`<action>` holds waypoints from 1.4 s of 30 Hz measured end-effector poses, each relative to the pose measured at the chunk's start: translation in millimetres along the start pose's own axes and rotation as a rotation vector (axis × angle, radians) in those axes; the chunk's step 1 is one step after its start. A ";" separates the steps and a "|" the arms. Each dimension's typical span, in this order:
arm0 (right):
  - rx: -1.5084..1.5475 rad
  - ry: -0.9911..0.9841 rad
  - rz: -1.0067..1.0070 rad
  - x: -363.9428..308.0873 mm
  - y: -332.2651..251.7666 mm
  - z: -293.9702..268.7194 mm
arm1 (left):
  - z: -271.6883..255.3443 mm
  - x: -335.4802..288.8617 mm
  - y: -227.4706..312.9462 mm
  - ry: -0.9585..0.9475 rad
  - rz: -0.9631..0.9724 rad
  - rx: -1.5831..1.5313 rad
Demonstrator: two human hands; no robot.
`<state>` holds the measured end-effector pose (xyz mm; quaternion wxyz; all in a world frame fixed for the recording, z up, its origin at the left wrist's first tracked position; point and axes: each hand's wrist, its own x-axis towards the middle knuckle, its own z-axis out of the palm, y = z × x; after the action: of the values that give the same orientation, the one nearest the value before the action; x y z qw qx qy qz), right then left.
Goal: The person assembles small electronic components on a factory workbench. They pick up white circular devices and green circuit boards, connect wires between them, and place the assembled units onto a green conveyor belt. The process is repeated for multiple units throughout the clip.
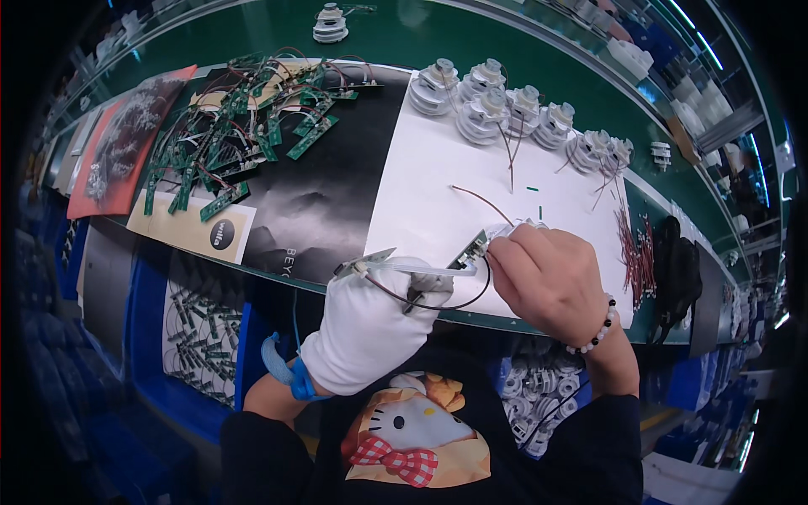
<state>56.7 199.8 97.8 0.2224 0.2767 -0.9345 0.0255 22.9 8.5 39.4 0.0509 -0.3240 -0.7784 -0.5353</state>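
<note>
My left hand (370, 320), in a white glove with a blue band at the wrist, is closed on a green circuit board (364, 265). A flat white cable (421, 269) and a dark wire (383, 290) run from this board across the gloved fingers. Close to my right fingertips is a smaller green board (471, 251) with white connectors. My bare right hand (551, 273) pinches at the connector end, apparently on a thin wire; its fingers hide the exact grip. A red-brown wire (480, 196) runs beneath that hand, and a white part (528, 225) shows partly behind it.
A pile of wired circuit boards (244, 126) lies on the black sheet at left. White round assemblies (484, 118) line the back of the white sheet (404, 202). Loose red wires (637, 257) lie at right. Below the table are bins of boards (198, 337) and white parts (539, 391).
</note>
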 end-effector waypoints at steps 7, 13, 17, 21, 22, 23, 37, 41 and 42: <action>0.225 0.007 0.081 2.7 3.7 -0.4 | -0.6 -0.2 5.9 0.038 0.112 0.213; 0.445 -0.038 0.255 1.5 1.0 -2.5 | -3.7 -3.3 4.9 -0.022 0.198 0.291; 0.570 0.016 0.370 2.0 2.9 -5.9 | -1.7 -5.6 1.6 -0.018 0.264 0.315; 0.733 0.004 0.198 1.9 20.3 -1.3 | -7.1 -5.2 8.0 -0.140 0.244 0.306; 0.779 -0.020 0.134 -0.1 23.6 -1.0 | -7.7 -7.1 7.9 -0.161 0.216 0.227; 0.787 -0.007 0.151 -2.9 23.0 0.6 | -6.9 -7.3 6.7 -0.180 0.183 0.149; -0.360 0.041 0.280 -3.8 -13.0 80.6 | -2.5 19.8 -8.6 0.072 -0.115 0.053; -0.490 -0.354 0.460 12.6 9.6 96.2 | 7.4 20.0 -7.0 0.108 -0.159 0.032; -0.313 -0.570 0.482 25.9 12.1 84.3 | 5.6 20.6 -2.8 0.104 -0.191 0.015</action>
<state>-2.9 182.6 33.9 -0.0186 0.0082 -0.9894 -0.1435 6.7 22.0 43.5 0.0425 -0.2196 -0.8060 -0.5481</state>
